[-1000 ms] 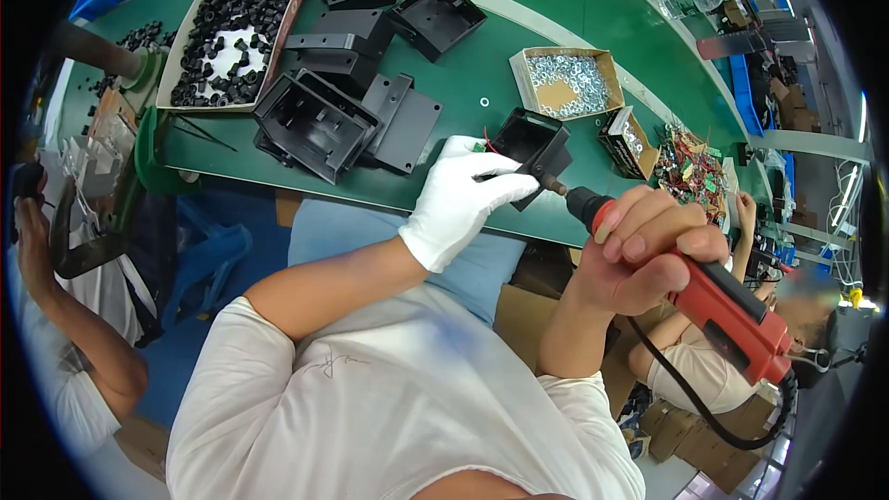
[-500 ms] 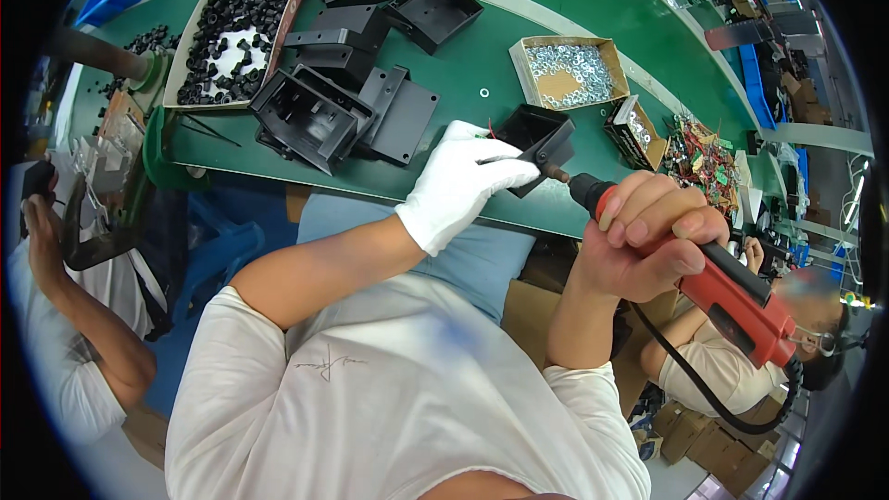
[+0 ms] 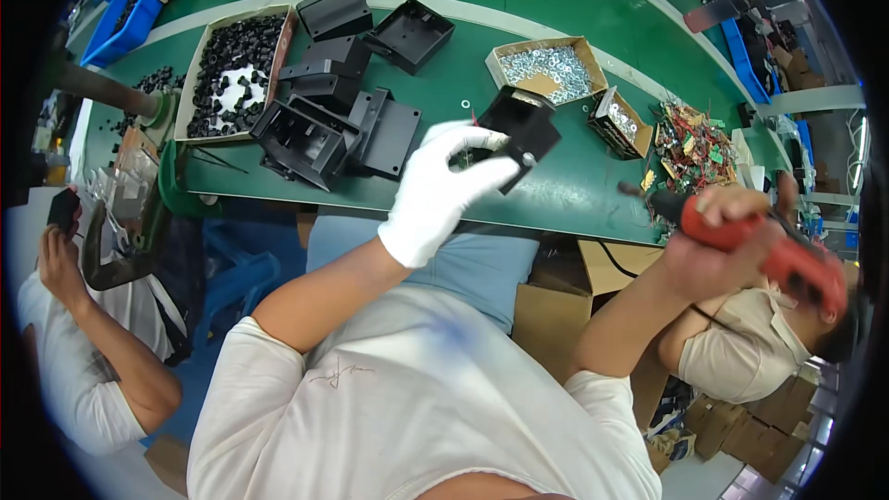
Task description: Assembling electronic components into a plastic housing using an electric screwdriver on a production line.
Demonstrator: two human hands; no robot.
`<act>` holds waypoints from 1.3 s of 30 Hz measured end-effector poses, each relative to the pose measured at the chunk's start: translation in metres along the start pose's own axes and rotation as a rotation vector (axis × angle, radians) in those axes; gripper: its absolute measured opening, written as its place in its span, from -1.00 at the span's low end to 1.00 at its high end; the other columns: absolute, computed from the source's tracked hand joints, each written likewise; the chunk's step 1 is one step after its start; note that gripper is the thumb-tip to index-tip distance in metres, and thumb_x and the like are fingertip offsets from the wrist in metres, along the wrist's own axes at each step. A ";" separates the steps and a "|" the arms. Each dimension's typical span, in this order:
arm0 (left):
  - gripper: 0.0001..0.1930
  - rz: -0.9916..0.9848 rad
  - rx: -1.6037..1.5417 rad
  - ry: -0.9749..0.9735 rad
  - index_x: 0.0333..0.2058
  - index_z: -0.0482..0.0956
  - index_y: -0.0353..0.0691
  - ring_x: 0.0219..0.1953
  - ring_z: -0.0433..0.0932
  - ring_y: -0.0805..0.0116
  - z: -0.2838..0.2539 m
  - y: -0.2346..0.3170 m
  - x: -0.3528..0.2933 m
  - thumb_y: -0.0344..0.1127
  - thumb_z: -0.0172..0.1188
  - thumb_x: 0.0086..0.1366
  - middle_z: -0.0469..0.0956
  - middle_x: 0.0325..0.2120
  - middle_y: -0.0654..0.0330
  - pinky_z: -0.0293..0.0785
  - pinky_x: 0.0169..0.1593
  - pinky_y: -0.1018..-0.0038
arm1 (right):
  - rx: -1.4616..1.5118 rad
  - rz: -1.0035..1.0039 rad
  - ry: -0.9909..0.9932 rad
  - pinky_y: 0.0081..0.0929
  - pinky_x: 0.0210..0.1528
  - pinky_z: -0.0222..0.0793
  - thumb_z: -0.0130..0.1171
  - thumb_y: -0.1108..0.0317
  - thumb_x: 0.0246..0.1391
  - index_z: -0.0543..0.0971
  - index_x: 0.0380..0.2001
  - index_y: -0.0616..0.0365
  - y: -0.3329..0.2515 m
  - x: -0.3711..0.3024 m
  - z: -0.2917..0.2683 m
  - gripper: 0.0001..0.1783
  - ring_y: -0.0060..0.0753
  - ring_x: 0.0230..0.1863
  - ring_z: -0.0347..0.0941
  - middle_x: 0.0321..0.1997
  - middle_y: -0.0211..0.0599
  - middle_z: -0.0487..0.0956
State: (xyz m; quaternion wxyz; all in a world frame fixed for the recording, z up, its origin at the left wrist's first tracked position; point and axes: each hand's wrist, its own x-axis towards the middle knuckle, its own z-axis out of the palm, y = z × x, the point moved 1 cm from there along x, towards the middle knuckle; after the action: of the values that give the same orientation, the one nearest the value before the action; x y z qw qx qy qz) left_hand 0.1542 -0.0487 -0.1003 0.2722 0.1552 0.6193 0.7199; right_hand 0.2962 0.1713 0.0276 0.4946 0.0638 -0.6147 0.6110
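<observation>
My left hand [image 3: 444, 187], in a white glove, has its thumb and fingers on the left side of a small open black plastic box [image 3: 539, 136]. The box is tilted over the front part of the green table, and a silvery fastener shows on its near side. Off to the right, well apart from the box, my bare right hand [image 3: 718, 255] is wrapped round a red electric screwdriver [image 3: 804, 270]. Its dark tip points left, and motion blurs the tool. More black plastic boxes [image 3: 310, 143] are piled left of my gloved hand.
A carton of black plastic parts [image 3: 219, 60] stands far left beside a green metal fixture [image 3: 171, 167]. Behind the held box is a tray of metal washers [image 3: 546, 69]; right of it, a smaller carton [image 3: 619, 125] and a heap of wires [image 3: 690, 148]. Co-workers sit on both sides.
The screwdriver has moved away from the box to the right in my right hand. The black box has been raised and tilted in my left hand, showing the fastener on its side.
</observation>
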 end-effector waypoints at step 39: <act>-0.34 0.255 1.587 0.051 0.16 0.45 -0.34 0.03 0.54 -0.28 -0.052 0.069 0.354 0.04 0.32 0.25 0.47 0.05 -0.31 0.54 0.14 0.00 | -0.609 0.550 0.218 -0.72 -0.49 0.21 0.28 0.46 0.22 0.68 -0.24 0.23 0.141 -0.098 -0.040 -0.91 -0.70 -0.57 0.26 -0.54 -0.52 0.52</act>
State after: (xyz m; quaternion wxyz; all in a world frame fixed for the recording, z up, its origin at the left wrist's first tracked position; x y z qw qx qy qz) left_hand -0.1732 0.1099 -0.0831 -0.0177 0.3554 0.9298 0.0940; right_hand 0.2704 0.1864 -0.1459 0.3717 -0.3167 -0.7054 0.5138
